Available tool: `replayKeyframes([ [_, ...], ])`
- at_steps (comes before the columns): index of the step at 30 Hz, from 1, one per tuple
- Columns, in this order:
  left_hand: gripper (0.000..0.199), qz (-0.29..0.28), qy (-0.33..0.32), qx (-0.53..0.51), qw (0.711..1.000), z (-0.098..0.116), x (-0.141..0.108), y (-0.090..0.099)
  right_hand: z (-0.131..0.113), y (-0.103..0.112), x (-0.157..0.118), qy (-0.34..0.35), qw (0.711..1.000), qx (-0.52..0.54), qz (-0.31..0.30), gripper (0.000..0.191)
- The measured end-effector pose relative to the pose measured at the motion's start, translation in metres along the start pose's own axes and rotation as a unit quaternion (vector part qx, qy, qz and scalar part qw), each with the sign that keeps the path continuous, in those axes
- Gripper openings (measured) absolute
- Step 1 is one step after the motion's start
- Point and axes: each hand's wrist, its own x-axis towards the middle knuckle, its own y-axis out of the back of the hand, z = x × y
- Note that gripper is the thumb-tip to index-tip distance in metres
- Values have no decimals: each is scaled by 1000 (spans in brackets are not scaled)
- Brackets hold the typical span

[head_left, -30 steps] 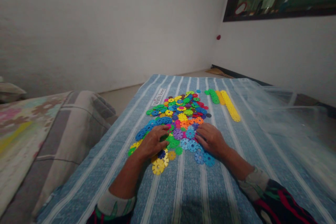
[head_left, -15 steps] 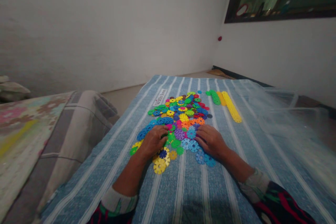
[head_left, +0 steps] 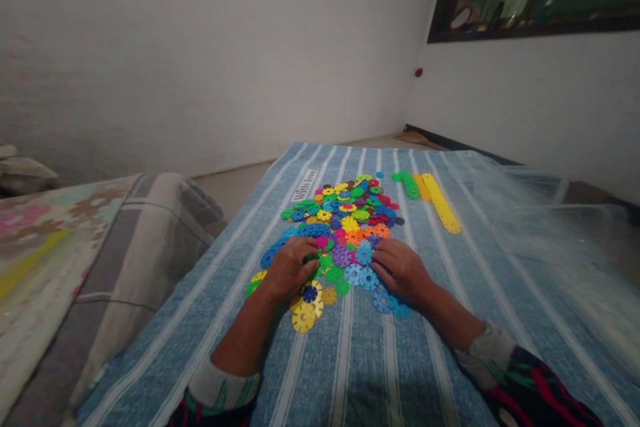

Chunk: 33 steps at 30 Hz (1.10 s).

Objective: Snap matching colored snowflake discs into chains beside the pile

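Note:
My left hand (head_left: 293, 268) rests over the left side of a pile of flower-shaped plastic discs (head_left: 349, 221). Its fingers are bent, with a gap to the thumb, near green discs (head_left: 325, 263) and a magenta one. Opposite it, my right hand (head_left: 404, 269) has its fingers curled together at the pile's right edge, against light blue discs (head_left: 369, 278). Whatever its fingertips hold is hidden. A purple disc (head_left: 343, 255) lies between the hands. Yellow discs (head_left: 303, 317) lie below my left wrist, and blue discs (head_left: 401, 306) beside my right wrist.
Overlapping rows of green (head_left: 410, 185) and yellow discs (head_left: 441, 204) lie at the back right, with orange between them. A clear plastic container (head_left: 565, 233) stands on the right. The striped blue cloth (head_left: 320, 380) covers the table. A draped surface (head_left: 145, 247) is at the left.
My left hand has shifted very slightly left, and its thumb stands a bit further from the fingers. My right hand and the discs look nearly unchanged.

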Motion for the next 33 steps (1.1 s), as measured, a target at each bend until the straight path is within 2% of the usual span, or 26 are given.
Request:
replayKeyframes([
  [7, 26, 13, -30, 40, 999, 4, 0, -11, 0, 0, 1, 6, 1000, -1, 0, 19],
  [13, 24, 35, -22, 103, 994, 2, 1, -19, 4, -4, 0, 2, 1000, 4, -2, 18],
  [19, 26, 23, -44, 119, 992, 1, 3, -20, 4, -4, -1, -4, 1000, 7, -14, 18],
  [27, 20, 27, -48, 40, 998, 2, 4, -19, 4, -5, -1, -4, 1000, 2, -13, 20],
  [33, 9, 29, 14, -48, 998, 4, 3, -19, 1, -3, 0, 8, 1000, 4, 6, 19],
])
